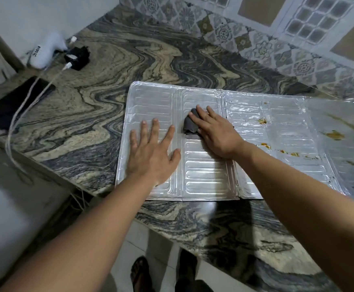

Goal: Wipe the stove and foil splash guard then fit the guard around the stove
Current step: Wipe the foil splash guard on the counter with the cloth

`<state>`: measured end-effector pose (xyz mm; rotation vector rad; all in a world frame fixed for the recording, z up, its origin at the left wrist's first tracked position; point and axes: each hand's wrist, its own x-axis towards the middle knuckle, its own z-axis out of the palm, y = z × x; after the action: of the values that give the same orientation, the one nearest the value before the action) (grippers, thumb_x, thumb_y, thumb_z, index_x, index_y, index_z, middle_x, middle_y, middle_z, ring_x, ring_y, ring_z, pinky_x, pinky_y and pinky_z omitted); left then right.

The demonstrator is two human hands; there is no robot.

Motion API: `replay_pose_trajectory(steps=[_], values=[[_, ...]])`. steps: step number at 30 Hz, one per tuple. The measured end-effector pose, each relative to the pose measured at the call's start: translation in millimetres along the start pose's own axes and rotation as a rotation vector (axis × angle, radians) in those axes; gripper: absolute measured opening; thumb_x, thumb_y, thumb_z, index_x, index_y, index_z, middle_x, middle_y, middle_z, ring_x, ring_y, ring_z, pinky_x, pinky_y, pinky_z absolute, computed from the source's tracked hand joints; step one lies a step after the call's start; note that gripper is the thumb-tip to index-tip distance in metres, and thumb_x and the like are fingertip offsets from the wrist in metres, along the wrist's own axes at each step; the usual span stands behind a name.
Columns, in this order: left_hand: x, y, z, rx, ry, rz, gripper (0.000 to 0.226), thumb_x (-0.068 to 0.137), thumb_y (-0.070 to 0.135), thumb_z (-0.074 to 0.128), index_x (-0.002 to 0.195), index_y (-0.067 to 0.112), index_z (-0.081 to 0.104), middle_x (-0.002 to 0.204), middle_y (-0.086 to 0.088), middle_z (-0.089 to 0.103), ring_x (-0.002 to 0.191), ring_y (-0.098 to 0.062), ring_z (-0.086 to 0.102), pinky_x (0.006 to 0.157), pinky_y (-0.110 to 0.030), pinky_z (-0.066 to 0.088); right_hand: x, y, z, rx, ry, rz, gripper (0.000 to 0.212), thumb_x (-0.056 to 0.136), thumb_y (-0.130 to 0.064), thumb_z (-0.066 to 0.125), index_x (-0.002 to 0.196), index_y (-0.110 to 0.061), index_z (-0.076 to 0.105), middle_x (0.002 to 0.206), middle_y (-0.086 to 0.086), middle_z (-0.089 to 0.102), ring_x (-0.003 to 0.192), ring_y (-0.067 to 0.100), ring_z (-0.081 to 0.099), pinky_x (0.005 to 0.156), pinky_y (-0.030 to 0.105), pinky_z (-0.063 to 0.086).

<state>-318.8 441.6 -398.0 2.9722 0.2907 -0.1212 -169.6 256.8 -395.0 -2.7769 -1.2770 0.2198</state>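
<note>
The silver foil splash guard [205, 178] lies unfolded and flat on the marbled countertop [100, 114], its ribbed panels facing up. Orange-brown food stains [262, 121] dot its right panels. My left hand [153, 152] lies flat with spread fingers on the leftmost panel, pressing it down. My right hand [214, 133] presses a small dark grey cloth [189, 124] onto the middle panel, fingers straight over it. No stove is in view.
At the back left of the counter lie a white device [45, 51], a black charger block [77, 57] and white cables [22, 114] that trail over the counter edge beside a dark phone [14, 102]. Patterned wall tiles [224, 32] rise behind the counter.
</note>
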Motion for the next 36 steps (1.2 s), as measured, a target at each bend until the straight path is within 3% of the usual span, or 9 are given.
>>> replay_pose_trajectory(steps=[6, 17, 36], values=[[1, 3, -2, -0.002, -0.024, -0.048, 0.084, 0.082, 0.085, 0.004, 0.154, 0.044, -0.008, 0.165, -0.003, -0.019, 0.149, -0.030, -0.023, 0.120, -0.054, -0.008, 42, 28, -14, -0.013, -0.012, 0.007, 0.064, 0.095, -0.045, 0.015, 0.154, -0.021, 0.026, 0.160, 0.014, 0.022, 0.145, 0.042, 0.022, 0.117, 0.050, 0.023], [5, 8, -2, 0.027, -0.039, -0.125, 0.091, 0.073, 0.093, 0.006, 0.152, 0.050, -0.009, 0.165, 0.001, -0.019, 0.150, -0.027, -0.021, 0.121, -0.054, -0.005, 52, 38, -22, 0.022, 0.030, -0.010, 0.059, 0.097, -0.035, 0.025, 0.154, -0.018, 0.025, 0.161, 0.015, 0.020, 0.145, 0.044, 0.020, 0.120, 0.046, 0.017], [4, 8, -2, 0.019, -0.044, -0.116, 0.092, 0.073, 0.092, 0.007, 0.152, 0.049, -0.007, 0.166, -0.001, -0.014, 0.152, -0.029, -0.016, 0.120, -0.055, -0.005, -95, 1, -2, 0.081, 0.011, 0.048, 0.059, 0.098, -0.047, 0.019, 0.153, -0.027, 0.029, 0.161, 0.006, 0.024, 0.145, 0.039, 0.023, 0.115, 0.048, 0.025]])
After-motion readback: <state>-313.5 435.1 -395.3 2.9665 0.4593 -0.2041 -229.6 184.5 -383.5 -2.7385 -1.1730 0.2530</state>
